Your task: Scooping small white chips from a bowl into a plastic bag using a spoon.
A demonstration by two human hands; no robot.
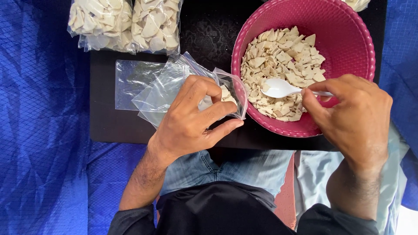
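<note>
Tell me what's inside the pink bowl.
The pink bowl holds a heap of pale, flat, broken chips. A white spoon, held by the right hand, rests on them. The bowl's bottom under the heap is covered.

A small clear plastic bag (228, 93), mouth held open toward the right and a few pale chips inside, sits gripped in the left hand (191, 119). The white plastic spoon (283, 88), pinched by its handle in the right hand (352, 113), lies bowl-up just left of that hand, resting on the beige chips (283, 61) heaped in the pink bowl (348, 39).
</note>
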